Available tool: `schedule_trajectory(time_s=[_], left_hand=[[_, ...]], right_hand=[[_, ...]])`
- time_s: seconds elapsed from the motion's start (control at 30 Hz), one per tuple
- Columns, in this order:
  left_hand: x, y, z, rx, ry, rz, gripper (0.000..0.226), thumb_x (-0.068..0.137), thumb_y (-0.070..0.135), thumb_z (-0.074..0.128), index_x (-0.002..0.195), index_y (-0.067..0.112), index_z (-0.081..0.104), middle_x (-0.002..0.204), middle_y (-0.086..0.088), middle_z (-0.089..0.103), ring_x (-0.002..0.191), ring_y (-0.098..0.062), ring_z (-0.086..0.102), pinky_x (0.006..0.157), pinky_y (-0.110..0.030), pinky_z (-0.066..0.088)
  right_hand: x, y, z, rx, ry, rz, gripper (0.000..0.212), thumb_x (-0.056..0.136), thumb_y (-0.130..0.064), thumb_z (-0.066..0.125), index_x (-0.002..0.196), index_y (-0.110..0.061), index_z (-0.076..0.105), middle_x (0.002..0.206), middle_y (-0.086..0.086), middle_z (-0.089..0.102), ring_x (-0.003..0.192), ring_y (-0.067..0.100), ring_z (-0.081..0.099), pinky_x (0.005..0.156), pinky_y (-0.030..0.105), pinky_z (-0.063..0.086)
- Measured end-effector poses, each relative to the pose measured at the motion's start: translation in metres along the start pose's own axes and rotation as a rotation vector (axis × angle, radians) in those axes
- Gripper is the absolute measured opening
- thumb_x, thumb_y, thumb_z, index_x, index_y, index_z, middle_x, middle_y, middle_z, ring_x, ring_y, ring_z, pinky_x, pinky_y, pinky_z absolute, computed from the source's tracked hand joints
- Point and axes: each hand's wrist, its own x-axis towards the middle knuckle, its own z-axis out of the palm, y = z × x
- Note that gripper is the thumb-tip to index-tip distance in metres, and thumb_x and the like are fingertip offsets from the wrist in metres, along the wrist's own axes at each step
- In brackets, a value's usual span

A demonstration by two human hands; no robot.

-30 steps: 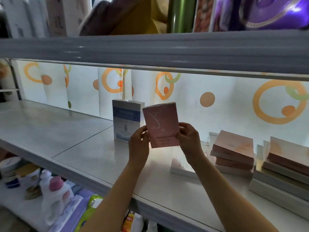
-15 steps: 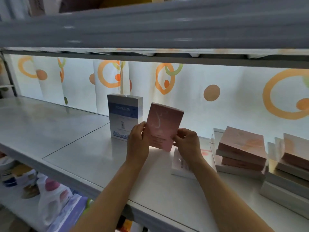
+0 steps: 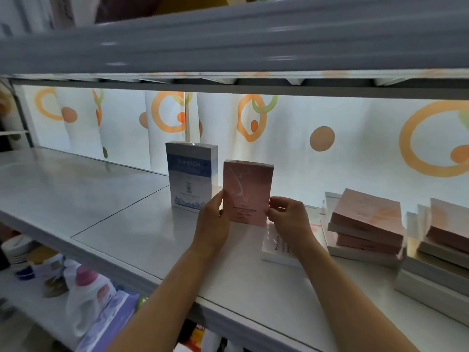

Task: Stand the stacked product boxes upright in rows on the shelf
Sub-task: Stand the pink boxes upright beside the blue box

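Note:
A pink box (image 3: 247,191) stands upright on the white shelf (image 3: 114,219), just right of an upright blue-and-white box (image 3: 190,177). My left hand (image 3: 213,219) grips the pink box's lower left edge and my right hand (image 3: 289,222) pinches its lower right edge. A white box (image 3: 275,252) lies flat under my right wrist. To the right, a stack of flat pink and white boxes (image 3: 365,224) rests on the shelf, and a second flat stack (image 3: 441,250) sits at the far right edge.
The upper shelf's thick grey edge (image 3: 228,47) hangs low overhead. A curtain with orange rings (image 3: 330,138) backs the shelf. Bottles and jars (image 3: 83,288) crowd the lower shelf at left. The left half of the white shelf is bare.
The pink box went from held up and tilted in the air to standing upright on the shelf beside the blue-and-white box. Both hands slid down to its lower edges.

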Motion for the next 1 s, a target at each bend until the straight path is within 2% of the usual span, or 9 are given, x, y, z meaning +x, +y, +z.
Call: schedule_trajectory(time_s=[0.07,0.17,0.23,0.37,0.63,0.77,0.83,0.9,1.0], left_hand=[[-0.001,-0.001,0.001,0.036,-0.021,-0.018,0.023,0.102,0.029,0.039,0.117,0.034,0.056,0.1,0.02,0.063,0.079,0.004,0.059,0.069,0.0,0.044],[-0.003,-0.006,0.004,0.081,-0.066,-0.044,0.028,0.102,0.042,0.034,0.122,0.037,0.053,0.109,0.015,0.066,0.094,-0.008,0.064,0.087,-0.023,0.054],[-0.005,-0.007,0.004,0.085,-0.089,-0.046,0.03,0.102,0.045,0.031,0.121,0.037,0.053,0.109,0.015,0.067,0.098,-0.008,0.064,0.089,-0.026,0.053],[-0.009,-0.003,0.002,0.069,-0.095,-0.055,0.029,0.101,0.047,0.031,0.12,0.039,0.051,0.109,0.015,0.066,0.097,-0.009,0.065,0.088,-0.031,0.055],[-0.016,0.011,-0.002,0.089,-0.062,-0.088,0.03,0.102,0.037,0.034,0.125,0.025,0.05,0.109,0.013,0.056,0.095,-0.011,0.058,0.078,-0.021,0.042],[-0.018,0.012,-0.001,0.15,-0.048,-0.043,0.029,0.103,0.032,0.034,0.122,0.019,0.052,0.106,0.013,0.052,0.087,-0.001,0.049,0.07,-0.007,0.035],[-0.018,0.012,-0.001,0.161,-0.027,-0.043,0.029,0.103,0.03,0.035,0.122,0.017,0.052,0.11,0.011,0.053,0.1,-0.007,0.053,0.082,-0.015,0.041],[-0.018,0.012,-0.002,0.187,-0.002,-0.075,0.032,0.102,0.025,0.036,0.131,0.015,0.048,0.129,-0.002,0.053,0.122,-0.021,0.048,0.101,-0.032,0.038],[-0.024,0.014,-0.003,0.218,0.108,-0.043,0.036,0.099,0.017,0.044,0.135,0.012,0.046,0.136,-0.007,0.05,0.126,-0.022,0.043,0.102,-0.029,0.034]], right_hand=[[-0.004,-0.002,-0.002,-0.003,0.003,0.011,0.019,0.085,-0.011,0.07,0.102,-0.015,0.075,0.085,-0.004,0.075,0.085,0.021,0.07,0.082,0.034,0.054],[-0.005,0.0,-0.002,0.025,0.003,0.05,0.04,0.082,-0.004,0.07,0.122,-0.006,0.066,0.102,-0.002,0.072,0.098,0.018,0.067,0.096,0.04,0.053],[-0.003,0.003,-0.002,0.035,-0.002,0.065,0.051,0.081,-0.004,0.071,0.131,-0.007,0.06,0.121,0.005,0.068,0.109,0.017,0.064,0.1,0.042,0.051],[-0.002,0.003,-0.001,0.029,0.002,0.056,0.052,0.082,-0.006,0.07,0.133,-0.008,0.058,0.126,0.006,0.065,0.112,0.017,0.063,0.101,0.042,0.05],[-0.002,-0.001,-0.005,-0.056,0.042,0.033,0.045,0.083,-0.001,0.064,0.128,-0.005,0.061,0.115,0.007,0.068,0.105,0.019,0.063,0.1,0.041,0.05],[-0.009,0.0,-0.002,-0.239,0.041,-0.053,0.049,0.087,-0.003,0.06,0.135,-0.007,0.055,0.13,0.009,0.063,0.119,0.02,0.059,0.097,0.025,0.043],[-0.012,-0.001,-0.001,-0.308,0.035,-0.092,0.05,0.088,-0.003,0.057,0.138,-0.009,0.053,0.134,0.009,0.06,0.121,0.02,0.057,0.1,0.027,0.043],[-0.016,-0.004,-0.002,-0.332,0.029,-0.125,0.049,0.089,-0.002,0.053,0.137,-0.01,0.053,0.135,0.008,0.058,0.117,0.02,0.058,0.101,0.029,0.044],[-0.025,-0.013,-0.007,-0.33,0.078,-0.205,0.043,0.09,-0.001,0.052,0.131,-0.011,0.058,0.131,0.004,0.06,0.096,0.012,0.058,0.096,0.029,0.048]])
